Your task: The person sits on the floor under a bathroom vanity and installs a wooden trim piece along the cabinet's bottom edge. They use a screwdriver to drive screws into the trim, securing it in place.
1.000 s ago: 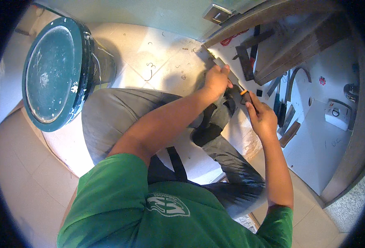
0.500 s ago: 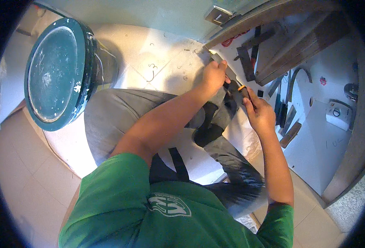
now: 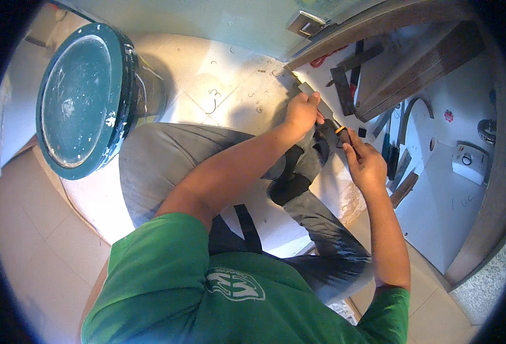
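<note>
My right hand point(image 3: 369, 165) is closed around the dark handle of a slim hand tool point(image 3: 343, 135) with an orange collar, perhaps a chisel or screwdriver. Up and to the left, my left hand point(image 3: 302, 113) closes on a narrow grey bar point(image 3: 325, 110) that lies in line with the tool. Whether bar and tool are one piece, I cannot tell. Beyond my left fingers, the bar's far end comes near a thin brass-coloured strip point(image 3: 294, 77) by the dark wooden edge. My palm and fingers hide part of the bar.
A paint-spattered bucket with a green lid point(image 3: 81, 100) stands at left. Curled shavings point(image 3: 213, 105) dot the tiled floor. A light panel with a metal latch plate point(image 3: 306, 24) is at the top. At right, a dark wooden frame point(image 3: 476, 241) surrounds loose tools, wood pieces and a white box point(image 3: 469, 161).
My right hand and the tool handle have moved slightly right and down. My left hand has shifted a little to the right and down, still closed on the bar.
</note>
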`<state>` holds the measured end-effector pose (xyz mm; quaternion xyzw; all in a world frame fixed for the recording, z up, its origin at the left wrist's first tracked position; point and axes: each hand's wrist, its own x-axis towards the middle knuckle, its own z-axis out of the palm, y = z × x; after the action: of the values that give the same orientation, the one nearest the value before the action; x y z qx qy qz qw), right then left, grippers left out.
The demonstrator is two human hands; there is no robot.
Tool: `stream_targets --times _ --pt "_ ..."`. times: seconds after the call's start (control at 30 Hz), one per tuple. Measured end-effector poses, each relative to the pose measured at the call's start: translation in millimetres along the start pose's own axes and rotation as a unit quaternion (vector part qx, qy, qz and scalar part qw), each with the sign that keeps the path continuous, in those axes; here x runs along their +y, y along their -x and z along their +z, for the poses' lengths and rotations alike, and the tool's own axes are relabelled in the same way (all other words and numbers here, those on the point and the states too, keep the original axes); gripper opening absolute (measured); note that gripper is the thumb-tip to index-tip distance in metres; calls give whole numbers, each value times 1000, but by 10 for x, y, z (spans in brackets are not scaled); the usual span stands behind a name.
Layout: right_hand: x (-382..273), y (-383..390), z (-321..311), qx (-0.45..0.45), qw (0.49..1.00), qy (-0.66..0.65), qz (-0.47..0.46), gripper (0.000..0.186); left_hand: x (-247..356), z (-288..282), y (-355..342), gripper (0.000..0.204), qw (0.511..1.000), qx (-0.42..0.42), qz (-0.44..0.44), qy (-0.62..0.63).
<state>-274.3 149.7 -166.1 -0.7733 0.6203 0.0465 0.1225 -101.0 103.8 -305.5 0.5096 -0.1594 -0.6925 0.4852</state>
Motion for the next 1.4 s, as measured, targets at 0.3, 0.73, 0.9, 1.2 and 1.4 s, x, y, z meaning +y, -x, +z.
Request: stream_targets --times 0.3,0.73,0.9,1.2,1.4 --pt "36 50 117 22 999 -42 -4 41 -18 -31 -13 39 999 16 9 -27" --pt "-50 -16 122 18 999 -32 -2 42 -37 -106 -174 34 999 24 22 -17" --pt "-99 -94 177 18 999 -35 -5 42 28 -120 -174 36 999 32 39 -7" --pt "-162 -97 171 28 998 -56 -10 41 -7 -173 -217 36 994 54 71 -65" --pt "-200 -68 199 30 998 -48 8 42 -35 -209 -280 38 989 65 63 -117"
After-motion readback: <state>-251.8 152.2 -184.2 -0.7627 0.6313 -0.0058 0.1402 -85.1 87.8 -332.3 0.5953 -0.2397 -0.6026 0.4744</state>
